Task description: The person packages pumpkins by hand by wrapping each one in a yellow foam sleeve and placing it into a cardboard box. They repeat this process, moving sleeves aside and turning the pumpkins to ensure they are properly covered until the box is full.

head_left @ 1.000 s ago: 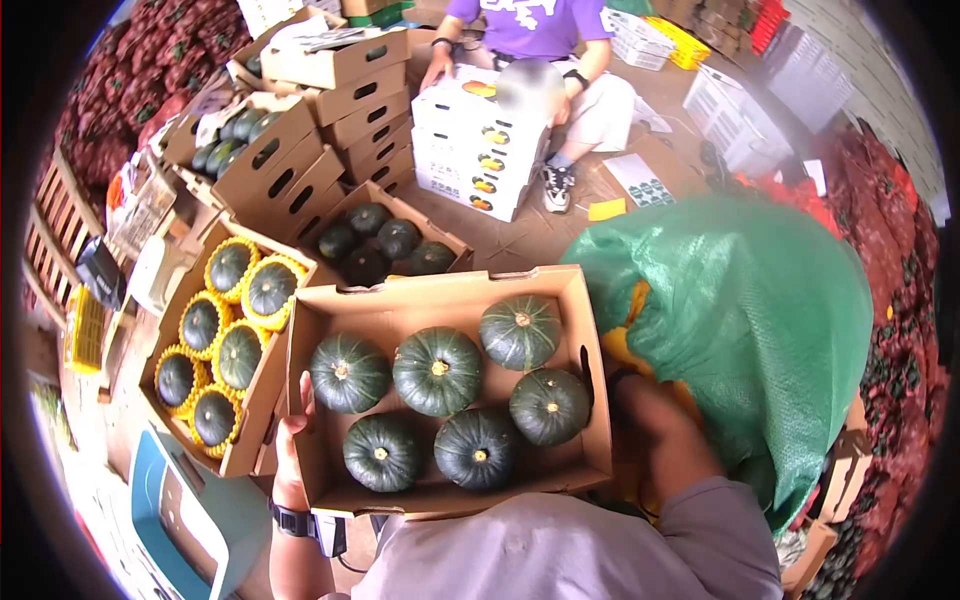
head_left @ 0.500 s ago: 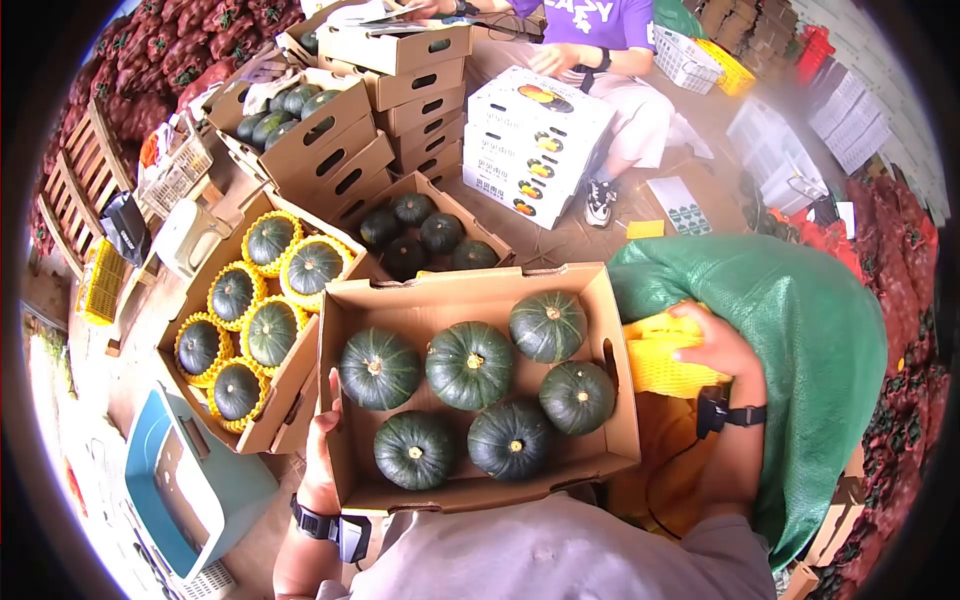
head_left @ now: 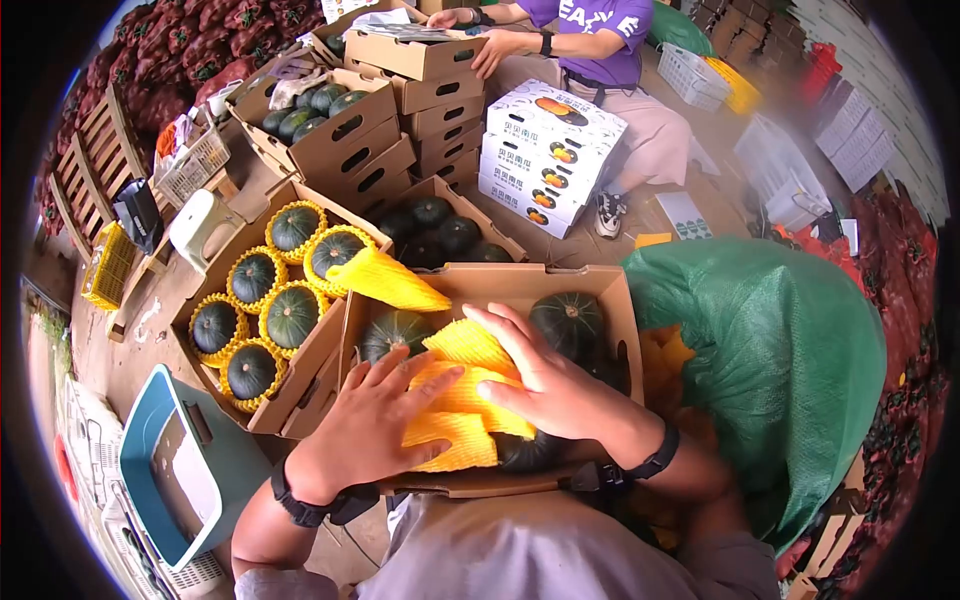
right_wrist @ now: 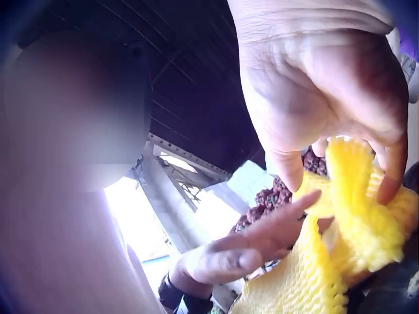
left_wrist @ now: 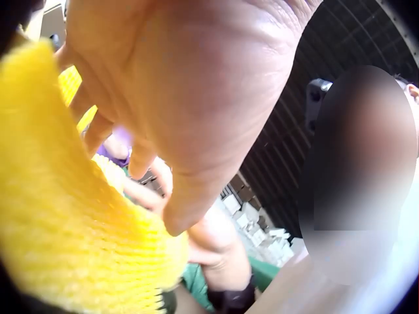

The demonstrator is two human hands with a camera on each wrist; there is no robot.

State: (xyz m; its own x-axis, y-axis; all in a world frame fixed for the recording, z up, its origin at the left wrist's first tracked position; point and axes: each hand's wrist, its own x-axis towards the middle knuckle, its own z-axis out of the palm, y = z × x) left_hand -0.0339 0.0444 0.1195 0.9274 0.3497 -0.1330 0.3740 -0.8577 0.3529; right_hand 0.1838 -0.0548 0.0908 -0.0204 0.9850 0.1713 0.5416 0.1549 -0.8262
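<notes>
Yellow foam nets (head_left: 465,345) lie in a loose pile over dark green squashes (head_left: 568,322) in the open cardboard box (head_left: 622,315). My left hand (head_left: 365,425) is spread on the left of the pile, fingers apart. From the right, my right hand (head_left: 565,395) reaches over the nets, fingers extended and thumb apart. Another net (head_left: 385,278) lies across the box's upper left corner. In the left wrist view, netting (left_wrist: 78,222) is beside the left hand (left_wrist: 183,98). The right wrist view shows netting (right_wrist: 366,222) at the fingers of the right hand (right_wrist: 321,98).
A box of netted squashes (head_left: 290,310) adjoins on the left, near a blue tub (head_left: 230,470). Behind are another squash box (head_left: 505,235), stacked cartons (head_left: 440,120) and white printed boxes (head_left: 530,170). A green sack (head_left: 760,340) bulges at right. A person in purple sits behind.
My right hand has come from the sack to above the box, and yellow nets now cover several squashes. My left hand has left the box's side for the nets. The head view has shifted.
</notes>
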